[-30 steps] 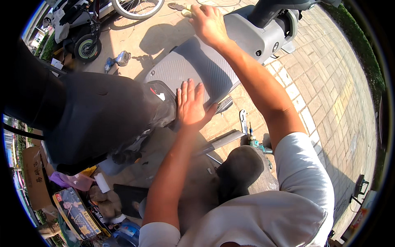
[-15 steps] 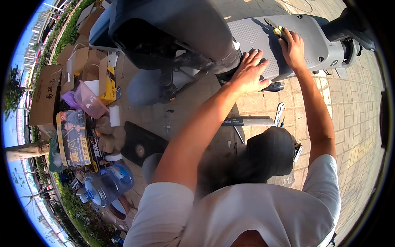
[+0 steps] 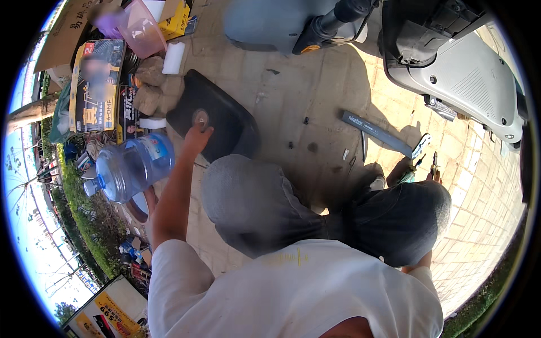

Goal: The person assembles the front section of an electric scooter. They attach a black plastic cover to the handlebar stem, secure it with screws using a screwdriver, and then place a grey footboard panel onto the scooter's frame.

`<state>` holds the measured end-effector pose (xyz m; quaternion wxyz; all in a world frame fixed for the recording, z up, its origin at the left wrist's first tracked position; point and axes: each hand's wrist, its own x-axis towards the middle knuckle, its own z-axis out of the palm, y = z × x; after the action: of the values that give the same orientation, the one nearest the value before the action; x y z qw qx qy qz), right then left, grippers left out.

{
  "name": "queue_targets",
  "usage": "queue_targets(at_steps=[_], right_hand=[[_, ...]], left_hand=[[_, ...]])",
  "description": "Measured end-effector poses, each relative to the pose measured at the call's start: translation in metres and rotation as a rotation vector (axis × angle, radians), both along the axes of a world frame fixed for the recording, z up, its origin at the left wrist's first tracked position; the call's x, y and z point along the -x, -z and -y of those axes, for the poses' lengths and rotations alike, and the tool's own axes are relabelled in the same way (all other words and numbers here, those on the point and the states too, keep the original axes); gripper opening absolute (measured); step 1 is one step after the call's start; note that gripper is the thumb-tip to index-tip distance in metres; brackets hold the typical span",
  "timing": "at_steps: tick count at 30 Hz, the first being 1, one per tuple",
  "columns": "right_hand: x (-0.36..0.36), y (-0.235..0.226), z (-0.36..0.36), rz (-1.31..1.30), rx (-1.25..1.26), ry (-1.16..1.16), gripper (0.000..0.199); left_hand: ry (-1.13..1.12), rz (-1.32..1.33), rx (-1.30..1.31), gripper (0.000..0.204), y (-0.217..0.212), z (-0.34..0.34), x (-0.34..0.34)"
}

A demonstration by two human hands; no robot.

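My left hand point(image 3: 195, 139) reaches over a black, shield-shaped panel point(image 3: 234, 127) lying on the paving. Its fingertips are pinched at a round brown disc point(image 3: 200, 117) on that panel, which has small bright bits on it; what they pinch is too small to make out. Beyond my right knee, a pair of pliers point(image 3: 434, 160) points away from me, held in my right hand point(image 3: 435, 177). The knee hides most of that hand. A grey electric scooter point(image 3: 479, 84) stands at the far right.
At left are a blue water jug point(image 3: 135, 166), a yellow-and-black box point(image 3: 98, 84) and a pink plastic bin point(image 3: 143, 31). A dark grey bar point(image 3: 377, 132), a white folding tool point(image 3: 421, 145) and a screwdriver point(image 3: 414, 166) lie ahead of my right knee. Small dark parts point(image 3: 306, 120) dot the paving.
Both hands have left the scooter deck. My left hand has come back to the disc on the black panel; my right has drawn back behind my knee with the pliers. The view has shifted.
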<state>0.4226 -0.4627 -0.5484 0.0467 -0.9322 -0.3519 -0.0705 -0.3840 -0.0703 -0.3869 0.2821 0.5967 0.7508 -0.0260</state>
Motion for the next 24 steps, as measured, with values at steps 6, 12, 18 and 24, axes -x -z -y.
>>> queue_targets(at_steps=[6,12,18,24], right_hand=[[-0.014,-0.009,-0.029,0.103,0.041,-0.073,0.044],[0.021,-0.083,-0.151,-0.393,-0.049,-0.388,0.043],[0.108,-0.164,-0.225,-1.013,0.112,-0.344,0.053],[0.172,-0.224,-0.212,-1.546,0.167,-0.338,0.068]], left_hand=[[-0.741,-0.046,0.157,0.089,0.119,0.114,0.048],[-1.290,0.388,0.188,0.094,0.142,0.167,0.035],[-1.414,0.859,0.081,0.095,0.139,0.177,0.052],[-1.465,0.918,0.152,0.067,0.101,0.174,0.099]])
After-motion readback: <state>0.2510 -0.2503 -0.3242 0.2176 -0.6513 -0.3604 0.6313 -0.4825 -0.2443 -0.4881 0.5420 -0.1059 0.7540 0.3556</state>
